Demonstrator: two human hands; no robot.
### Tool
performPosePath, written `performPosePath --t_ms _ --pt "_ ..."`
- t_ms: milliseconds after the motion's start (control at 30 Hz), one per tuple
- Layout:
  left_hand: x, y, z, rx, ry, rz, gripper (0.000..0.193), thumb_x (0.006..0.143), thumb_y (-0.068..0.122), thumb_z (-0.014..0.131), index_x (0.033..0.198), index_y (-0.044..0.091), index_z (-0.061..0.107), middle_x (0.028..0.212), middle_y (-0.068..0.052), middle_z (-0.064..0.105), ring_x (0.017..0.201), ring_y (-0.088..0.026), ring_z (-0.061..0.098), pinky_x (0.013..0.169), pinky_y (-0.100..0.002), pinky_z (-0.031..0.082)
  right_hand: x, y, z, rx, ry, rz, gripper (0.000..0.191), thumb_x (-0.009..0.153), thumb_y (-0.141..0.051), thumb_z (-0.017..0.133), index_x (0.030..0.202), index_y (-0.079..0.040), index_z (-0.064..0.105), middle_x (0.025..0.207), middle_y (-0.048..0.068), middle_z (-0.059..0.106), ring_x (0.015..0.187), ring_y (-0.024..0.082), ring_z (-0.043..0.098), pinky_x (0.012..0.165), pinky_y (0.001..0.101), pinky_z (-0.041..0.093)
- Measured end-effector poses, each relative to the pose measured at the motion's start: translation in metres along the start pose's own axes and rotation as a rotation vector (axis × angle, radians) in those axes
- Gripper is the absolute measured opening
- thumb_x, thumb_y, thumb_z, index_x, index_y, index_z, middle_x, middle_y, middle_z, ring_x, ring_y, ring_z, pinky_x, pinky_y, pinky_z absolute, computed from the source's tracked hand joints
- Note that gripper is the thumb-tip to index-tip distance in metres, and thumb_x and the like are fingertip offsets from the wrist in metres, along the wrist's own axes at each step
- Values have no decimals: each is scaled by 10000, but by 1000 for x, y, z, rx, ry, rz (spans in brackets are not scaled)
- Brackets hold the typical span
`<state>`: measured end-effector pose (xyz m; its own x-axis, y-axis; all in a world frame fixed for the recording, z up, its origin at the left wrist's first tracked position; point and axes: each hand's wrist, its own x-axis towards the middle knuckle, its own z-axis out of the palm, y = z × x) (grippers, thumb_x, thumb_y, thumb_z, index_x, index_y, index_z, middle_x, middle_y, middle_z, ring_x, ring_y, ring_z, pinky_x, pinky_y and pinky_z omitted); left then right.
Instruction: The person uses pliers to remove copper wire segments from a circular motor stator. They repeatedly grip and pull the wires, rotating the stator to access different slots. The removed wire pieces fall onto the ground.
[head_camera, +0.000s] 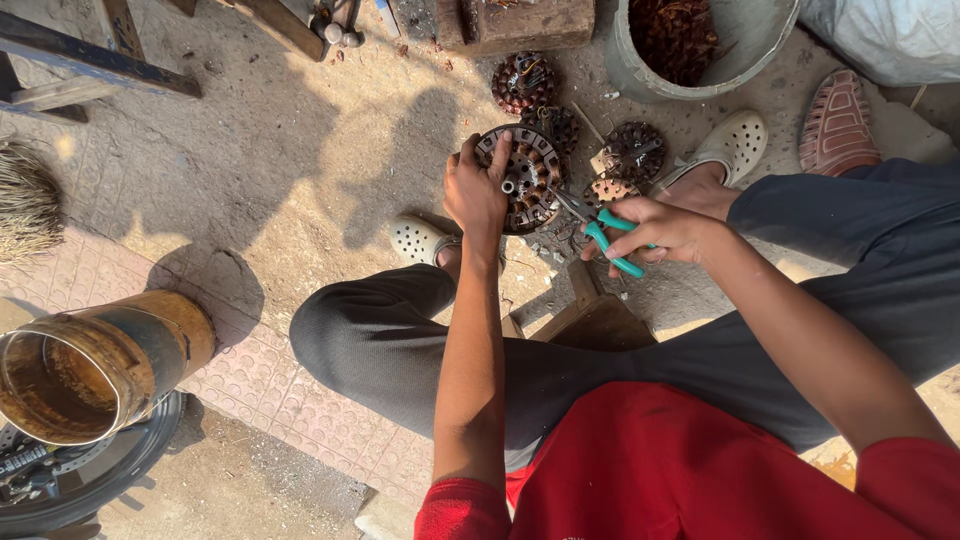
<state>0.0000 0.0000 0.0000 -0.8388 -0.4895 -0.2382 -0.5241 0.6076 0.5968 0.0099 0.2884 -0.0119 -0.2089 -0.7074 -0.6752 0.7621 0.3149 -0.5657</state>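
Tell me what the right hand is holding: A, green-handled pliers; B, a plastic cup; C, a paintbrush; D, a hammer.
A: the right hand grips green-handled pliers, their metal tip pointing at the round wound motor core that the left hand steadies.

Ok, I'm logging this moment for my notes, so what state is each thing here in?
Left hand: gripping the round motor stator, holding it on edge.
Motor stator: held up, slots facing the camera.
Right hand: closed around the green-handled pliers.
Green-handled pliers: tips at the stator's lower edge; cannot tell whether open.
Grey bucket: upright, holding brown wire scrap.
Rusty can: lying on its side, mouth open.
Other stators: lying on the ground.
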Motion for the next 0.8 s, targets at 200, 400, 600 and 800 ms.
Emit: performPosePath --t_ms 200,400,600,800 --pt "-5 3 -16 -25 3 5 736 900 698 574 1297 90 694 1150 -251 692 1077 -420 677 879 -538 548 -21 -24 99 742 -24 -171 799 767 -35 677 1503 -123 377 972 52 618 836 173 688 653 382 617" --pt "-9 -5 -24 -4 -9 6 774 910 721 565 1319 70 659 1149 -258 691 1070 -411 688 870 -528 565 -4 4 127 1222 -297 -164 654 877 -119 709 1425 99 427 714 15 421 544 93 379 419 221 322" --pt "-11 -13 -23 37 -22 1 756 876 717 559 1307 109 686 1133 -261 697 1059 -438 680 866 -549 552 3 12 77 -1371 651 -148 187 825 -96 686 979 -16 616 783 27 622 527 161 572 437 310 387" --pt "-16 -22 3 100 0 57 769 918 723 576 1320 75 673 1164 -341 652 1087 -476 657 828 -560 554 -5 17 55 -1420 699 -404 185 762 -131 713 927 -65 661 738 65 666 724 240 655 660 451 521"
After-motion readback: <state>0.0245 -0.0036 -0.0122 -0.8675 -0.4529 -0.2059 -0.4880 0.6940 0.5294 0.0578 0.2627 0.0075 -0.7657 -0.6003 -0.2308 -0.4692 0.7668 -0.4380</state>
